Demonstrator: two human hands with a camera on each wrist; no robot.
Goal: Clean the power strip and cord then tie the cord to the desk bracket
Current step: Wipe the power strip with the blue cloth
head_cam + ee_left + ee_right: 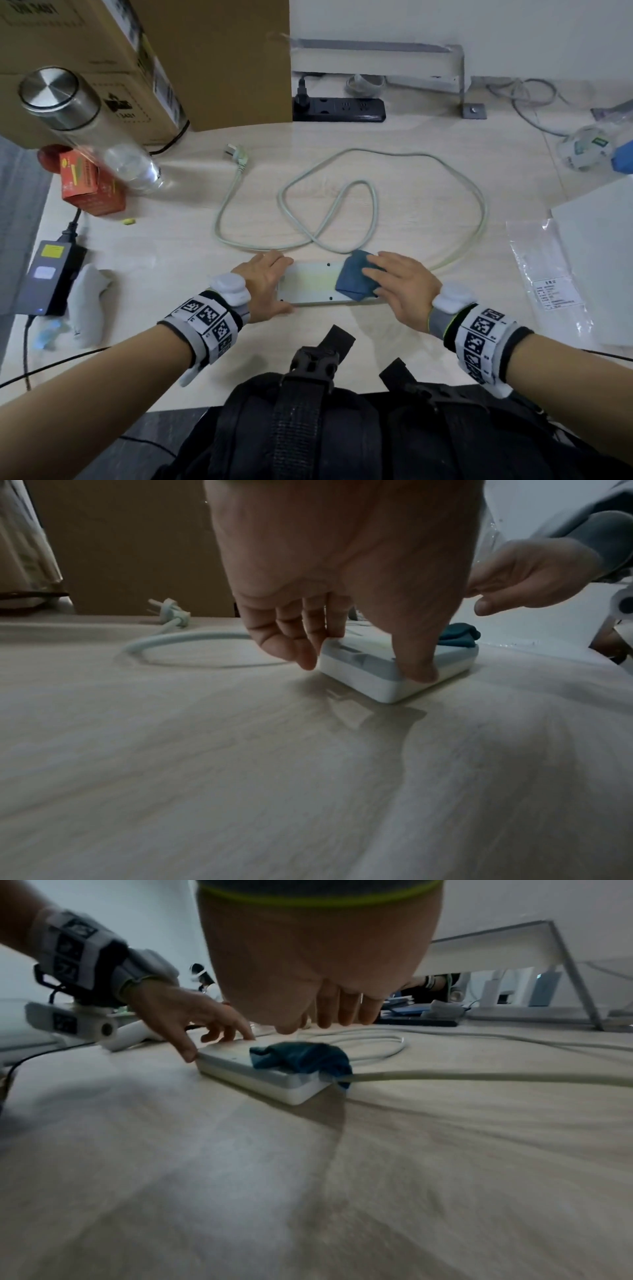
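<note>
Pale wood-grain desk fills the head view, with a cardboard box at the upper left and a white wall behind. At lower centre the left hand grips the left end of the white power strip, thumb on the near edge and fingers curled over the far edge, pinning it to the desk. The right hand lies flat, fingers straight and together, pressing a folded blue cloth onto the strip's right end, which lies back side up with its screw holes showing.

From under the cloth the pale cord leaves the strip and wanders in loose overlapping loops across the middle of the frame to its plug, which lies loose at upper centre-left. A metal desk bracket stands at the upper right, well apart from the cord.

I judge the wiping is under way and the tying not yet begun. A hard stroke rightward could slide the cloth off over the cord exit, or drag the strip if the left grip loosens. The crossed loops could snag into a knot when pulled towards the bracket.
</note>
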